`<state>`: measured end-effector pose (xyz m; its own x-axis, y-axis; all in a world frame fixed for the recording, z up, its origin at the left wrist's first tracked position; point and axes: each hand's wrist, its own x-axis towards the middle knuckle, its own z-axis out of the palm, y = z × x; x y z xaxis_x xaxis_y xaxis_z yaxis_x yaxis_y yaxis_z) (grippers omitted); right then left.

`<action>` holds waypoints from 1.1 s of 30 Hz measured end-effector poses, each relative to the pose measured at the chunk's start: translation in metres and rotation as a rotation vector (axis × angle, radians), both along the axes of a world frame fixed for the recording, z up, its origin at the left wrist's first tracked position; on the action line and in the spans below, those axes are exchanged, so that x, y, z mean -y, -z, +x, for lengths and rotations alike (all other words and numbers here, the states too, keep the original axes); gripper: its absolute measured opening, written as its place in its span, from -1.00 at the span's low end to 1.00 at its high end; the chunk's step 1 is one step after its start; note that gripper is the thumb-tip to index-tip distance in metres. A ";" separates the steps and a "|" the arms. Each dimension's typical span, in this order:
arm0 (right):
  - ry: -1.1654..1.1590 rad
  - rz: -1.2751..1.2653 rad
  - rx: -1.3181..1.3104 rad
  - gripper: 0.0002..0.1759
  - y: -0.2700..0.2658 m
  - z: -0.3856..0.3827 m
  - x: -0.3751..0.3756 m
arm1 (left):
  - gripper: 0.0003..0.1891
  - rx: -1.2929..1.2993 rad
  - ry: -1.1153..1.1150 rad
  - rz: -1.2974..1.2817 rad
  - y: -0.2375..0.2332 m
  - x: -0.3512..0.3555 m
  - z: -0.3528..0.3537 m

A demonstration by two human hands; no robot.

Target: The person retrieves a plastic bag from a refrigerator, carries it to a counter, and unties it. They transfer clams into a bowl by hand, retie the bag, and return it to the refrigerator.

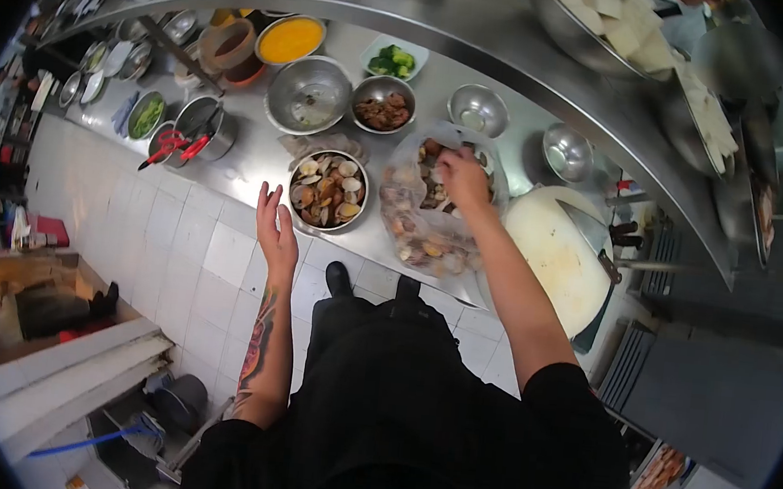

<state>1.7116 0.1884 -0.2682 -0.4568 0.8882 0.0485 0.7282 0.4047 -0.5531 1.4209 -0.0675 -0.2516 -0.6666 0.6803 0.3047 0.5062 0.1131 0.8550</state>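
My left hand (277, 227) is raised just left of a metal bowl (364, 207) of clams (326, 190). Its fingers are stretched out and nothing is in them. At the mouth of a clear plastic bag (449, 222) full of clams, my right hand (462, 178) has its fingers curled together over the shells. The fingertips are partly hidden, so what they hold, if anything, does not show. Crumpled plastic (321, 143) lies behind the bowl.
To the right, a cleaver (588, 232) rests on a round white cutting board (548, 267). Behind the clams stand a wide steel bowl (309, 98), a bowl of brown pieces (384, 106) and a dish of broccoli (392, 62). A steel shelf (448, 21) overhangs the counter.
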 end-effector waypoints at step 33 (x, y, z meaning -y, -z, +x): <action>-0.168 -0.369 -0.759 -0.83 -0.124 -0.165 0.104 | -0.66 0.299 0.276 0.254 -0.033 -0.059 -0.040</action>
<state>1.5463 0.0847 -0.1445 -0.5447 0.8306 0.1157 0.0548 0.1729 -0.9834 1.3806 -0.0089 -0.2190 -0.5552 0.7731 0.3067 0.2155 -0.2224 0.9508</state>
